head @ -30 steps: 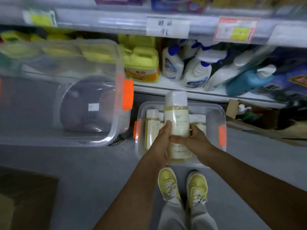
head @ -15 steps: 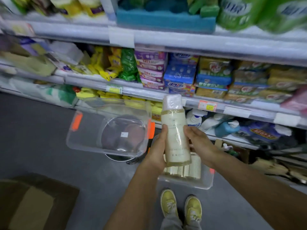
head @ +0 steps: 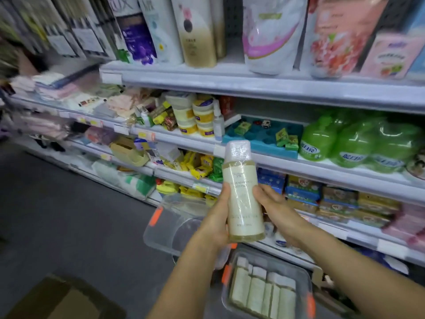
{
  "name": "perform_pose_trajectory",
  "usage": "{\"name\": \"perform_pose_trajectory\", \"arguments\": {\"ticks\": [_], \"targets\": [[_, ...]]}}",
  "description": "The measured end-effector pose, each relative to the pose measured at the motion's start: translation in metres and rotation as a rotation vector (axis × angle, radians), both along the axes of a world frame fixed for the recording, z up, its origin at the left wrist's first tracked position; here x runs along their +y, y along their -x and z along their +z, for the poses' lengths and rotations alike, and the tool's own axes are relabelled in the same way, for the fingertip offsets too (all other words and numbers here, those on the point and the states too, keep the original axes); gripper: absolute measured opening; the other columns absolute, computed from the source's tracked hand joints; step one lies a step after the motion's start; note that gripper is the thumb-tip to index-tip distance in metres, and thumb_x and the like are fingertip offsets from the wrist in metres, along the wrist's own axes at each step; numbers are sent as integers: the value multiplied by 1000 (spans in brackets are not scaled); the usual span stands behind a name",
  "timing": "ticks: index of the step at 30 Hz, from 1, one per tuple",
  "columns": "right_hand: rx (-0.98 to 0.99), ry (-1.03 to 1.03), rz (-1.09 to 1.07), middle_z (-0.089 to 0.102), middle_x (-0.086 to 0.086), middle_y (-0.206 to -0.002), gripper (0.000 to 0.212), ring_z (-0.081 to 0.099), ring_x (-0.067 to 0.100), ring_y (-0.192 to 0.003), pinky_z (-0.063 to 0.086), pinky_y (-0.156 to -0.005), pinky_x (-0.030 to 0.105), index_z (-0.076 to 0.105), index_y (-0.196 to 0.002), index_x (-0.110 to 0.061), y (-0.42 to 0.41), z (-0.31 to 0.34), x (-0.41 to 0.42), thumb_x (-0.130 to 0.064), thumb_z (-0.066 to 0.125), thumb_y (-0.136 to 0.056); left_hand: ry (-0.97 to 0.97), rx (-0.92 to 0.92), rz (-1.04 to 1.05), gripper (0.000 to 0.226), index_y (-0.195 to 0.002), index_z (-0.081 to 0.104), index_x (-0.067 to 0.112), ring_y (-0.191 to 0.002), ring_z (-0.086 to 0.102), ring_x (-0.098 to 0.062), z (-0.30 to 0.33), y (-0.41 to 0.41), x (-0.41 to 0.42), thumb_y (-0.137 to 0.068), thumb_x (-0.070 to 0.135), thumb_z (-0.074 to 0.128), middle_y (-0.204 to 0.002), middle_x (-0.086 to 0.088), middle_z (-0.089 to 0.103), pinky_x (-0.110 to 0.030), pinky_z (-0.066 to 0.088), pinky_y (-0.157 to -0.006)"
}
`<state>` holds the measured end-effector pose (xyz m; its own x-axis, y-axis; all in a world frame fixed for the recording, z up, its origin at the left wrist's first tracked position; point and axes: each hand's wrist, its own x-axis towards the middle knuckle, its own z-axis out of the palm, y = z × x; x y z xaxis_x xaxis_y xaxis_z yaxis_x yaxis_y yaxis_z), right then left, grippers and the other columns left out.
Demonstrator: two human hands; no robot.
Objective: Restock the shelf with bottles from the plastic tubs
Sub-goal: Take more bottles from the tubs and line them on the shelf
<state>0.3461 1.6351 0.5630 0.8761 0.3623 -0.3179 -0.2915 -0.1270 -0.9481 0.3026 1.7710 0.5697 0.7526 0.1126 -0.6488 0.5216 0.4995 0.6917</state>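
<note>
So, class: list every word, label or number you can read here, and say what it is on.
"UX": top-shelf white pack, the start cut off.
Held bottle: label print too blurred to read.
Green bottles: labels unreadable.
Shelf price tags: too small.

Shop aisle – stocked shelves [head: 264, 88] w/ price tags [head: 145, 135].

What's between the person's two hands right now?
In the head view, a pale cream bottle with a wrapped white cap stands upright between the left hand and the right hand; both grip its sides.
</note>
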Motion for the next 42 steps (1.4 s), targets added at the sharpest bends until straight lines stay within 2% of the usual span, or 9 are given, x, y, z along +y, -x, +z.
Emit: {"name": "perform_pose_trajectory", "arguments": {"ticks": [2, 6, 10, 17, 25, 30, 33, 38, 42], "targets": [[-24, -23, 1, 68, -2, -115, 32, 66, 9, -97, 50, -77, 25, 56, -124, -22, 1, 20, 13, -39, 47, -99, -5, -36, -38, 51, -109, 68, 18, -74, 74, -18, 23, 1, 14, -96, 60, 41, -85, -5, 78, -36, 59, -69], [-84, -54, 18, 67, -2, -117, 31, 65, 10, -101, 50, -75, 25, 55, -124, -22, 1, 61, 48, -38, 46, -100, -28, -87, 0, 59, -126, 65, 17, -100, 72, -28, 67, 0, 49, -94, 62, 45, -108, -12, 75, -44, 58, -83], [-143, -72, 2, 66, -2, -117, 32, 66, 12, -100, 52, -76, 28, 54, -124, -25, 0, 99, 88, -42, 46, -99, -54, -144, -35, 54, -120, 66, 18, -97, 72, -27, 105, -4, 90, -93, 61, 47, -104, -12, 76, -43, 58, -82], [-255, -123, -71, 66, -11, -105, 32, 66, -2, -84, 49, -61, 13, 51, -126, -26, 0, 161, 157, -40, 51, -97, -91, -257, -128, 57, -120, 67, 17, -86, 74, -23, 172, -17, 164, -93, 62, 44, -101, -9, 77, -38, 59, -71], [-388, -148, -142, 69, -1, -111, 40, 70, 14, -93, 57, -79, 37, 52, -125, -27, -4, 223, 203, -43, 60, -89, -164, -355, -226, 63, -126, 65, 16, -106, 69, -29, 242, -33, 210, -93, 64, 43, -116, -13, 72, -44, 56, -87], [-478, -138, -168, 71, 4, -109, 60, 73, 16, -89, 57, -69, 29, 47, -129, -27, -14, 259, 201, -37, 75, -78, -159, -422, -308, 59, -113, 69, 16, -77, 75, -23, 281, -51, 212, -94, 65, 42, -90, -9, 78, -40, 59, -69], [-555, -111, -208, 67, 1, -119, 67, 69, 14, -100, 58, -74, 28, 46, -131, -22, -29, 283, 195, -40, 76, -74, -197, -469, -319, 51, -103, 69, 19, -81, 72, -21, 303, -62, 205, -94, 63, 46, -89, -6, 76, -38, 58, -69], [-655, -101, -211, 68, 0, -117, 77, 68, 14, -101, 57, -79, 30, 47, -130, -21, -54, 315, 184, -48, 75, -63, -254, -568, -353, 52, -127, 60, 25, -99, 67, -22, 330, -83, 202, -91, 62, 51, -108, -1, 71, -50, 56, -85], [-680, -132, -199, 70, 2, -115, 86, 70, 17, -100, 57, -86, 42, 49, -129, -24, -74, 335, 184, -55, 82, -56, -313, -668, -430, 49, -133, 54, 29, -95, 69, -18, 348, -98, 209, -91, 56, 56, -109, 2, 71, -52, 58, -79]]}}
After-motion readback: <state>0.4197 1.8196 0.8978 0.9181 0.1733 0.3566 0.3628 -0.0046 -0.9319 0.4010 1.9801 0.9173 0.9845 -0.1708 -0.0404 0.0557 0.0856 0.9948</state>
